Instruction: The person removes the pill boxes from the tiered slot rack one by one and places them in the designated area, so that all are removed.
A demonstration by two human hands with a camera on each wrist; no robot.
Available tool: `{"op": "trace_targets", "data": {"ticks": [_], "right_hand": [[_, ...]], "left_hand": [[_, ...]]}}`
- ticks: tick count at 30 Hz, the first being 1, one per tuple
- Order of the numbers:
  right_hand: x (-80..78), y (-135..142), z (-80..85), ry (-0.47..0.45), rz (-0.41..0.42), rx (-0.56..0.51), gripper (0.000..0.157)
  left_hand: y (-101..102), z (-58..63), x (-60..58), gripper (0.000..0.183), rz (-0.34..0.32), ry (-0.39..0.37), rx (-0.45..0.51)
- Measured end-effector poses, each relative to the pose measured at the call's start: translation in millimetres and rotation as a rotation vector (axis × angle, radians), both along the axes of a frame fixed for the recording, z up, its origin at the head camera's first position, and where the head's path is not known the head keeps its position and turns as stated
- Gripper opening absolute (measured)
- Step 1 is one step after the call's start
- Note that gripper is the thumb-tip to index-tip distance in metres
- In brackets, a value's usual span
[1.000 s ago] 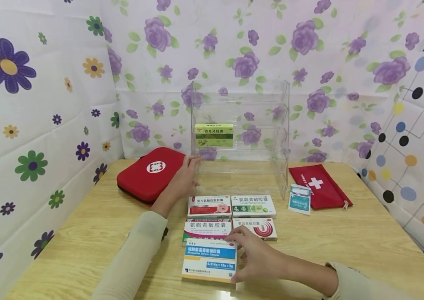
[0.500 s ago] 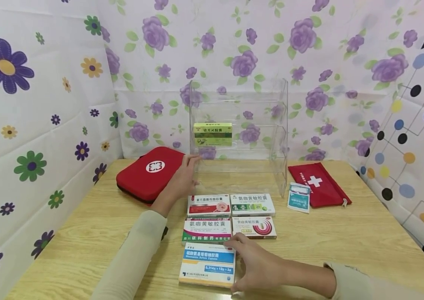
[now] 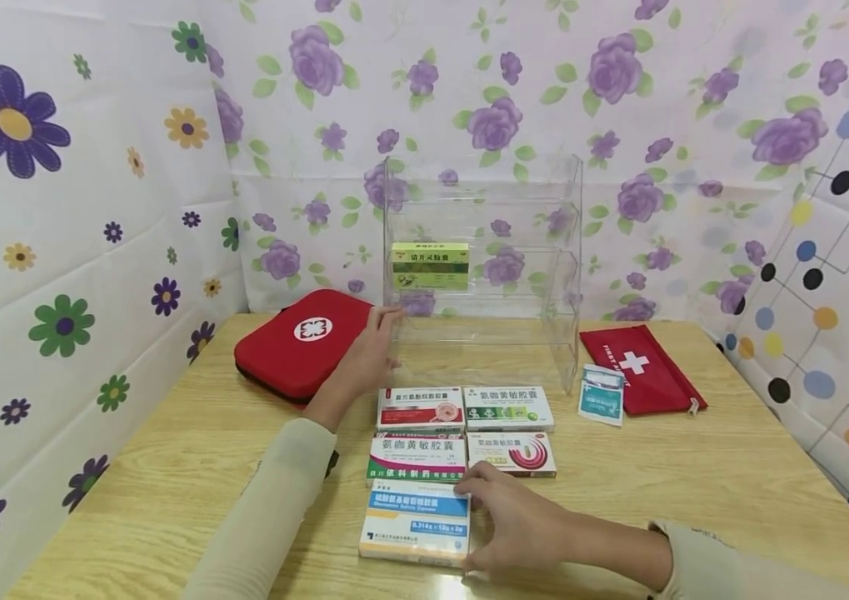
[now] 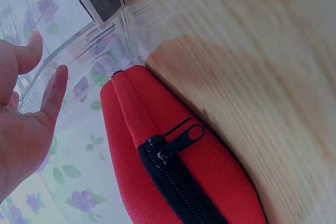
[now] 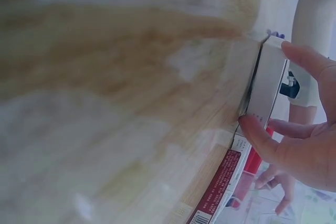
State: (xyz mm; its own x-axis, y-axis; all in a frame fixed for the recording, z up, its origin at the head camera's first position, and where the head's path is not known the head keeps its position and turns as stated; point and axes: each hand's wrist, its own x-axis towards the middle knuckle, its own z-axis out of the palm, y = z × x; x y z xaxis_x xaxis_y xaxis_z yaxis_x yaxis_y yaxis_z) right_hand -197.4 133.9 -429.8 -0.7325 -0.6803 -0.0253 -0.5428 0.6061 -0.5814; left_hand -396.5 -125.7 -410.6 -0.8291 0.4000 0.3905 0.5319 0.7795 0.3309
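Observation:
A white, blue and yellow medicine box (image 3: pixel 415 533) lies nearest me on the table, its far edge against the pink-and-green medicine box (image 3: pixel 417 458). My right hand (image 3: pixel 517 521) pinches its right end, a fingertip at the far corner and the thumb at the near one. In the right wrist view, thumb and finger span the white end of that box (image 5: pixel 266 77). My left hand (image 3: pixel 367 354) holds the left side panel of a clear tiered rack (image 3: pixel 484 333), beside a red zip case (image 3: pixel 282 358). A yellow-green medicine box (image 3: pixel 430 268) stands in the rack's left half.
Before the rack lie a red-and-white box (image 3: pixel 420 408), a green-and-white box (image 3: pixel 508 407) and a box with red arcs (image 3: pixel 511 454). At right lie a red first-aid pouch (image 3: pixel 641 375) and a small sachet (image 3: pixel 601 394). Patterned cloth walls (image 3: pixel 109 50) enclose the table.
The blue-and-white medicine box first overlapped the pink-and-green box's front, then moved toward me, exposing it. Now it sits close against that box, still pinched. My left hand stays at the rack.

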Motion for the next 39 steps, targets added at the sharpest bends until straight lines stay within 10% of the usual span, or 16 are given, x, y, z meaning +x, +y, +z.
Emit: {"op": "trace_targets", "data": {"ticks": [39], "right_hand": [[-12.8,5,2.5,-0.022,-0.071,0.008,0.067]], "left_hand": [[0,1.1,0.6,0.087,-0.007,-0.001,0.007]]}}
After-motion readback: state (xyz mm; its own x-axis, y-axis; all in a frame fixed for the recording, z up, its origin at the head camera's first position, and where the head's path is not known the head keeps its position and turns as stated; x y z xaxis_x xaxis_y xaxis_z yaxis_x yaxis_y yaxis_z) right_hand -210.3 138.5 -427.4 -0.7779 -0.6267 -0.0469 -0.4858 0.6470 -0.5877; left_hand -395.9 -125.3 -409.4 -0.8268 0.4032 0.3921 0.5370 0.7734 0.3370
